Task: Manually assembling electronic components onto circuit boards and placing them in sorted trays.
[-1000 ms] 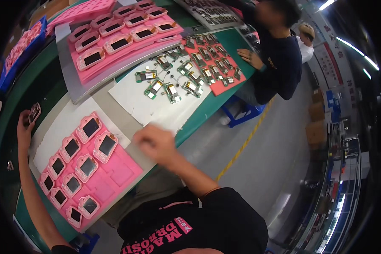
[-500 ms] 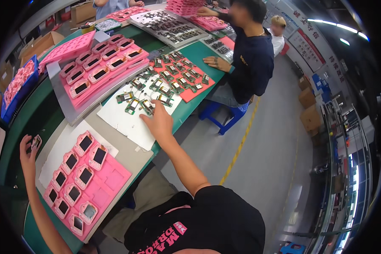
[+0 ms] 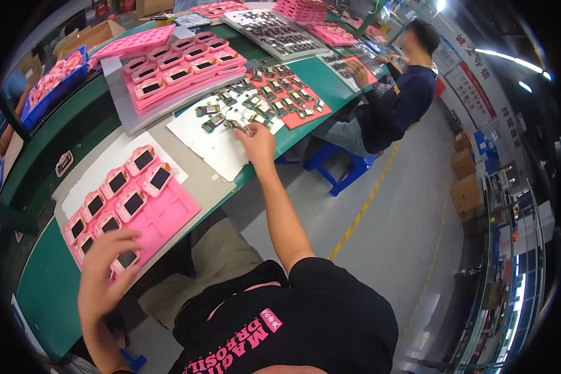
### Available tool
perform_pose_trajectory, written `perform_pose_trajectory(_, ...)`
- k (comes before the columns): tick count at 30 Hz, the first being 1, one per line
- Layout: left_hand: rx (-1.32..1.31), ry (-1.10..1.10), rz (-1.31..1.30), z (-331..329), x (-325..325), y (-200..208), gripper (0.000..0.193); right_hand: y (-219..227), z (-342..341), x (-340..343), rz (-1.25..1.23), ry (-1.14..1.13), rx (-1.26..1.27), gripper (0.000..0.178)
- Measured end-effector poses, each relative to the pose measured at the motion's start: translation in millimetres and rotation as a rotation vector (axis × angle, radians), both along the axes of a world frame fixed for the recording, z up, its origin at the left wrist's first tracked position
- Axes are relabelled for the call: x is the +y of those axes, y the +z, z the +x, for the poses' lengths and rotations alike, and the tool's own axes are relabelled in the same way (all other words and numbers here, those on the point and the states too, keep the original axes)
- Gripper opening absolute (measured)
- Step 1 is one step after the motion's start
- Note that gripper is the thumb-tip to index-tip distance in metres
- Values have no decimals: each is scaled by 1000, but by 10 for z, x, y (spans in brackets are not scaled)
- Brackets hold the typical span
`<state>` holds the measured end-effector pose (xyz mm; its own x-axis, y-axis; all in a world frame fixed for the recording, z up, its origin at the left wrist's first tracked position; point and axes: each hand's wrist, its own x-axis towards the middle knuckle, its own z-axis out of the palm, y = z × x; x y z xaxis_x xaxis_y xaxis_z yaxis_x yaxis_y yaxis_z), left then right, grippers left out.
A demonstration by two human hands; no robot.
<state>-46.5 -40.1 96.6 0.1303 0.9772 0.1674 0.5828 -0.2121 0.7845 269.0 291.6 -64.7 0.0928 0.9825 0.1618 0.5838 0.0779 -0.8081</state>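
My left hand (image 3: 109, 274) hovers over the near end of a pink foam tray (image 3: 168, 215), fingers spread and nothing in them. Pink handheld devices with dark screens (image 3: 132, 204) fill most of the tray; my hand hides some. My right hand (image 3: 257, 143) is over a white sheet (image 3: 199, 146), thumb and fingers pinched at the end of a small green circuit board (image 3: 233, 124). More boards with silver parts (image 3: 212, 122) lie close by, several on a red foam sheet (image 3: 305, 123). A single device part (image 3: 64, 163) rests on the dark green belt at left.
Stacked pink trays of devices (image 3: 177, 73) stand on a grey board beyond. A blue bin (image 3: 75, 75) of pink parts is at far left. To the right, a co-worker (image 3: 399, 103) sits on a blue stool (image 3: 338, 163) at the green table edge.
My left hand has let go of the device part on the belt and moved right and nearer, over the tray. My right hand has closed its fingers at a board. The view has shifted.
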Motion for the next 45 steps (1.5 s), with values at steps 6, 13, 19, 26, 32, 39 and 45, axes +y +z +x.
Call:
perform_pose_trajectory(6, -334, -128, -205, 383, -204, -306, 31, 75, 141, -104, -203, 74, 665, 36)
perform_pose_trajectory(13, -650, -167, -307, 1017, 236, -1015, 30, 208, 124, -535, 8, 137, 795, 34)
perform_pose_trajectory(19, -791, -147, -354, 1463, 866, -1314, 46, -40, 162, -781, 43, 298, 885, 37)
perform_pose_trajectory(26, -1107, 90, -343, 1898, 1509, -1686, 47, -352, 172, -1192, -58, 306, 1013, 45)
perform_pose_trajectory(32, -1272, 92, -311, 1983, 1569, -1738, 40, -424, 180, -1436, -13, 366, 974, 48)
perform_pose_trajectory(39, -1412, 250, -124, 1755, 1054, -1599, 30, -464, -35, -2026, 72, 515, 704, 51)
perform_pose_trajectory(45, -1254, 440, -110, 959, 225, -1340, 21, -325, -217, -2192, -257, 638, 775, 25)
